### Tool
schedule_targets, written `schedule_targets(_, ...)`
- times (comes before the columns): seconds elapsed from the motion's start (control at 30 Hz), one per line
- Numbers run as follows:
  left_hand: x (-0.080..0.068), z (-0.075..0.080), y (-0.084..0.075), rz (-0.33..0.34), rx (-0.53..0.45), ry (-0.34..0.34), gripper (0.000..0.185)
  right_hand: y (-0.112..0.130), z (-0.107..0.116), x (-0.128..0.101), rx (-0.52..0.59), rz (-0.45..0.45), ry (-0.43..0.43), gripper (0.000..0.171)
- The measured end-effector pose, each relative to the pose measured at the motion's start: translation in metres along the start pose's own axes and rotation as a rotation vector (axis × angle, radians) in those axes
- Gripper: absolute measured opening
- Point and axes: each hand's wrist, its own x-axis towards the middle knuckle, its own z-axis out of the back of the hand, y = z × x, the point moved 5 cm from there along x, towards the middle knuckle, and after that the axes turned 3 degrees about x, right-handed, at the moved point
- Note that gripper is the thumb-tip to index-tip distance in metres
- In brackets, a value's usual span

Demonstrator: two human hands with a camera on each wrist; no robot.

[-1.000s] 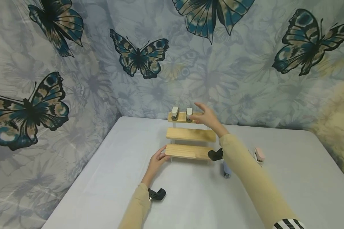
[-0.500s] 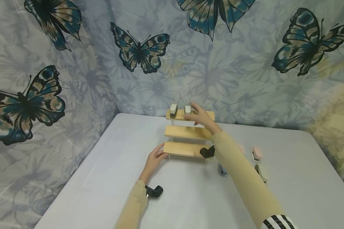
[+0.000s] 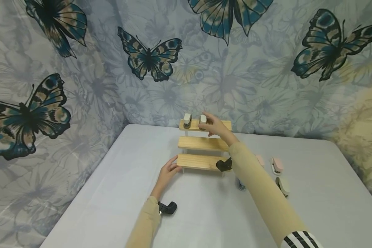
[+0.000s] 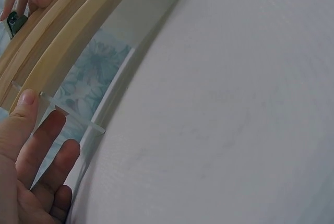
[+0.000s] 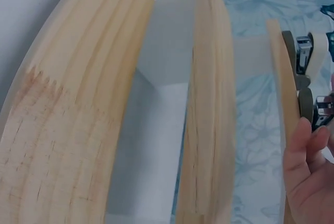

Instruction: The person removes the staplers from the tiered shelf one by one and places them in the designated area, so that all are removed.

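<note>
A three-tier wooden shelf stand [image 3: 201, 161] with clear side supports stands on the table. My left hand [image 3: 167, 174] grips the left end of its lowest board; in the left wrist view the thumb lies against the wood, with the fingers by the clear support [image 4: 73, 112]. On the top board, my right hand [image 3: 217, 126] holds a white stapler [image 3: 203, 119] with a dark base between thumb and fingers. To its left stands a matching white stapler [image 3: 187, 120]. In the right wrist view the held stapler [image 5: 308, 104] is partly cut off by the frame edge.
Right of the stand, partly behind my right sleeve, lie a blue stapler [image 3: 241, 186], a pink stapler [image 3: 277, 165], a pale stapler [image 3: 283, 186] and another pink item [image 3: 260, 160]. A butterfly-patterned cloth [image 3: 248, 86] hangs behind the white table [image 3: 111, 193].
My right hand has shifted slightly left along the top board, its forefinger now closer around the right-hand white stapler. The left hand keeps its place at the lowest board.
</note>
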Motion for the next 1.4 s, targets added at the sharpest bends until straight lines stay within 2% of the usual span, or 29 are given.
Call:
schedule_targets(0.2,0.000,-0.001,0.000,-0.015,-0.020,0.000,0.054,-0.021,0.004,0.010,0.016,0.016,-0.030,0.069)
schedule_targets(0.5,-0.002,-0.004,0.007,0.009,-0.002,0.003,0.055,-0.022,0.004,0.007,-0.074,0.049,-0.054,0.068)
schedule_targets(1.07,-0.001,-0.005,0.006,0.007,-0.012,-0.001,0.055,-0.021,0.004,0.004,-0.085,0.052,-0.083,0.068)
schedule_targets(1.17,-0.001,-0.006,0.006,0.003,-0.003,-0.001,0.055,-0.020,0.004,0.002,-0.086,0.031,-0.104,0.068)
schedule_targets(1.4,-0.001,-0.003,0.002,-0.003,0.008,-0.010,0.055,-0.018,0.007,0.000,-0.026,-0.041,-0.175,0.085)
